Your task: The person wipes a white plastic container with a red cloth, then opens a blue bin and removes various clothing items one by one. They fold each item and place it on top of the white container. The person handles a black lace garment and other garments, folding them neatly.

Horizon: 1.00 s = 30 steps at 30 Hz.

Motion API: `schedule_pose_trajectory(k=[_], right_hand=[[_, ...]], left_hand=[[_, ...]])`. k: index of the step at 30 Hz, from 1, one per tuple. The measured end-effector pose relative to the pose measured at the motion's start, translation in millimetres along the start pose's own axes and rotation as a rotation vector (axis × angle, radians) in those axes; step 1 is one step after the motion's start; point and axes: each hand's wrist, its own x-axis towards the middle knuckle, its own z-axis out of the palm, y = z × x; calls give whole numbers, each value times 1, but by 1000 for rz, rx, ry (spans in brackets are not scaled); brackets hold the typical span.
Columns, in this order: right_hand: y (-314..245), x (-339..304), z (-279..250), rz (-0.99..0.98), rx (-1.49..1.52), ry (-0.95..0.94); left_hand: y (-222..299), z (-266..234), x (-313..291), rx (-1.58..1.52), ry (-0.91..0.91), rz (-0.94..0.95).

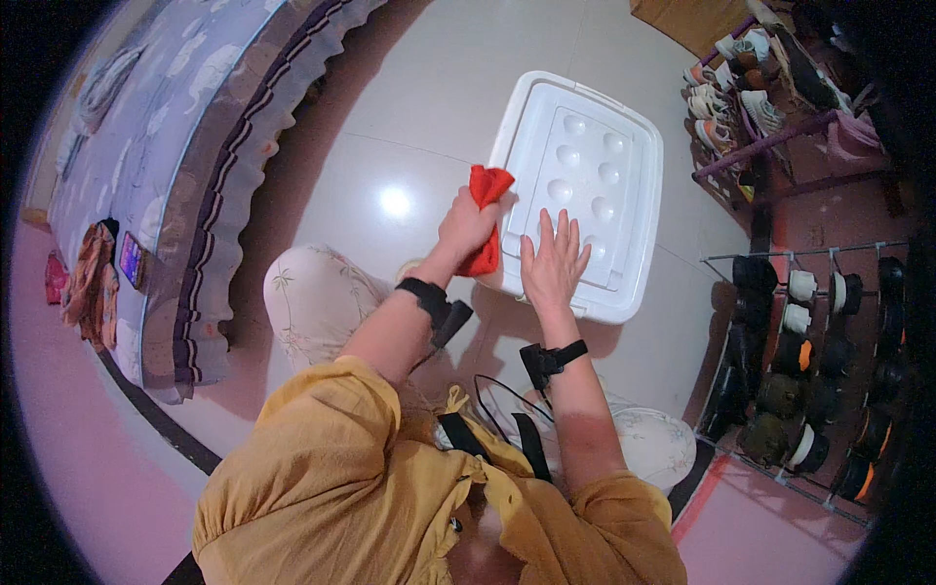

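Gripping, left hand point(466, 229): red cloth point(485, 255) is clenched beside the white lidded bin's point(634, 185) left edge, bunched probably for control.
Right hand point(556, 265): fingers are spread, grasping nothing, over the bin's near end, perhaps for steadying; contact cannot be told.
Floor point(390, 117): pale, glossy tile, where the bin is set.
Room: bed point(195, 107) is seen left, shoe racks point(741, 155) right.

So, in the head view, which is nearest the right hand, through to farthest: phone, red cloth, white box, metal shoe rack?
1. White box: under the right hand.
2. Red cloth: just left, in the left hand.
3. Metal shoe rack: off to the right.
4. Phone: far left, on the bed.
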Motion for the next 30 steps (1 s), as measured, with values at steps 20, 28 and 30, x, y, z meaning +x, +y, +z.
schedule_pose_trajectory(k=[20, 28, 30], right_hand=[[-5, 7, -1, -12, -55, -65], [-5, 9, 1, 5, -45, -89], [-5, 8, 0, -10, -52, -79]], left_hand=[[81, 23, 226, -209, -349, 342], [64, 20, 240, -369, -555, 267], [59, 15, 228, -358, -550, 232]])
